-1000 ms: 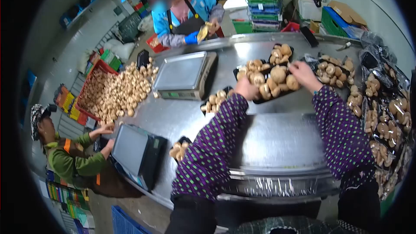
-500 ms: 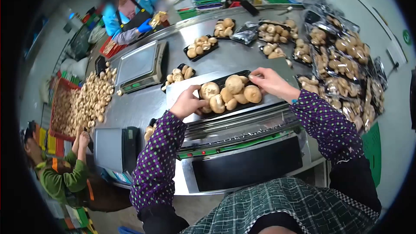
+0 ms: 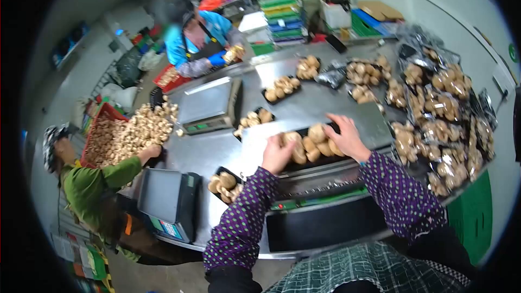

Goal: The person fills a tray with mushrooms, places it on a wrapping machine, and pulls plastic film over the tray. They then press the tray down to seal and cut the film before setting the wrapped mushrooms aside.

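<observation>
A black tray of large brown mushrooms [image 3: 313,144] lies on the metal surface of the wrapping machine [image 3: 363,122]. At the tray's left end is my left hand [image 3: 277,154], its fingers bent round the end and the mushroom there. My right hand [image 3: 347,138] grips the other end, with its thumb against a mushroom and its fingers over the far side. The tray's underside is hidden. Just left of the machine stand small filled trays [image 3: 254,120], [image 3: 226,185].
Wrapped mushroom packs [image 3: 439,125] are heaped at the right. Two scales [image 3: 206,100], [image 3: 160,192] stand at the left, near loose mushrooms [image 3: 144,133] and a red crate [image 3: 97,119]. One co-worker [image 3: 100,184] is at the left, another [image 3: 203,38] across the table.
The view has shifted, so the table appears further right. My hands are closer together, the right one further over the mushrooms. The left co-worker's arm now reaches to the loose mushrooms.
</observation>
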{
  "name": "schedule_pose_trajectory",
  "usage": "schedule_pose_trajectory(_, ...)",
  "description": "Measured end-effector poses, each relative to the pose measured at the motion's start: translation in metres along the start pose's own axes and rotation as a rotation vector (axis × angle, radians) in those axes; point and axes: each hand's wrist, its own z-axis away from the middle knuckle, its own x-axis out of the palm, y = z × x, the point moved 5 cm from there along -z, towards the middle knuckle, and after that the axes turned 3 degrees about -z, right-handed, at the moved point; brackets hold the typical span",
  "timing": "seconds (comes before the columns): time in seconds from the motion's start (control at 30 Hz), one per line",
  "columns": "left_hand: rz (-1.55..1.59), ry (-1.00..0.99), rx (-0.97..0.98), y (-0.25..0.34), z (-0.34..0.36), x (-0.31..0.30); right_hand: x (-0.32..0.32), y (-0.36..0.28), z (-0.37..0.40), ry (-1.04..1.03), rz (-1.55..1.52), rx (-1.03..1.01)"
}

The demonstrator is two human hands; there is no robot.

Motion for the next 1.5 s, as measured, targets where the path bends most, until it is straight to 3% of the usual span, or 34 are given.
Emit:
schedule_pose_trajectory(0.03, -0.071, 0.032, 0.011, 0.004, 0.005, -0.002, 0.000, -0.001, -0.004, -0.031, 0.034, 0.057)
schedule_pose_trajectory(0.13, -0.100, -0.002, -0.074, 0.006, 0.003, 0.001, -0.005, -0.002, -0.013, -0.008, 0.062, -0.033)
schedule_pose_trajectory(0.2, -0.100, -0.005, -0.083, 0.009, 0.002, 0.002, 0.005, -0.004, -0.018, -0.167, -0.140, -0.160)
schedule_pose_trajectory(0.37, -0.113, 0.047, -0.051, 0.010, 0.005, 0.001, 0.004, -0.009, -0.022, -0.238, -0.057, -0.187)
schedule_pose_trajectory(0.47, -0.064, 0.100, -0.045, -0.004, 0.000, 0.007, 0.001, -0.006, -0.025, -0.251, -0.332, -0.116)
schedule_pose_trajectory(0.5, -0.016, 0.137, -0.031, -0.008, 0.002, 0.013, 0.008, -0.004, -0.022, -0.233, -0.158, -0.231)
schedule_pose_trajectory(0.63, -0.093, 0.220, 0.034, -0.007, 0.001, 0.014, 0.012, -0.013, -0.017, -0.240, -0.013, -0.231)
schedule_pose_trajectory(0.7, 0.207, 0.044, 0.023, -0.039, -0.019, 0.021, 0.008, -0.005, -0.023, -0.340, -0.128, -0.149)
schedule_pose_trajectory(0.77, 0.364, 0.174, -0.065, -0.056, -0.008, 0.003, -0.011, -0.001, -0.021, -0.296, -0.353, -0.110)
schedule_pose_trajectory(0.8, 0.295, 0.140, -0.103, -0.028, 0.013, -0.020, -0.031, -0.004, -0.016, -0.253, -0.416, -0.136)
schedule_pose_trajectory(0.83, 0.223, 0.119, -0.126, 0.000, 0.037, -0.050, -0.050, 0.002, -0.009, -0.228, -0.407, -0.019)
schedule_pose_trajectory(0.9, -0.242, 0.088, -0.040, -0.005, 0.077, -0.080, -0.098, 0.005, 0.019, -0.246, -0.014, 0.078)
schedule_pose_trajectory(0.97, -0.727, -0.122, -0.122, -0.004, 0.108, -0.091, -0.121, 0.023, 0.059, -0.485, 0.324, 0.287)
schedule_pose_trajectory(1.03, -0.890, 0.009, 0.048, -0.007, 0.115, -0.090, -0.117, 0.033, 0.079, -0.525, 0.463, 0.346)
schedule_pose_trajectory(1.1, -0.906, -0.018, 0.047, -0.009, 0.108, -0.077, -0.096, 0.037, 0.078, -0.648, 0.545, 0.291)
schedule_pose_trajectory(1.17, -0.710, -0.221, -0.154, -0.014, 0.094, -0.056, -0.078, 0.027, 0.074, -0.712, 0.325, 0.360)
schedule_pose_trajectory(1.23, -0.507, -0.206, -0.113, -0.011, 0.093, -0.047, -0.071, 0.020, 0.072, -0.600, 0.120, 0.237)
schedule_pose_trajectory(1.3, -0.148, -0.291, -0.280, -0.011, 0.110, -0.060, -0.092, 0.008, 0.088, -0.609, -0.285, 0.617)
schedule_pose_trajectory(1.37, 0.458, -0.484, -0.470, -0.017, 0.150, -0.074, -0.117, -0.010, 0.118, -0.590, -0.551, 0.863)
schedule_pose_trajectory(1.4, 0.815, -0.483, -0.439, 0.006, 0.143, -0.079, -0.126, -0.025, 0.101, -0.586, -0.554, 0.839)
schedule_pose_trajectory(1.43, 1.169, -0.488, -0.415, 0.031, 0.144, -0.085, -0.131, -0.053, 0.083, -0.523, -0.882, 0.716)
schedule_pose_trajectory(1.47, 1.212, -0.328, -0.214, 0.057, 0.122, -0.101, -0.131, -0.072, 0.070, -0.446, -1.206, 0.604)
schedule_pose_trajectory(1.5, 1.245, -0.163, -0.025, 0.084, 0.087, -0.111, -0.133, -0.081, 0.038, -0.341, -1.219, 0.354)
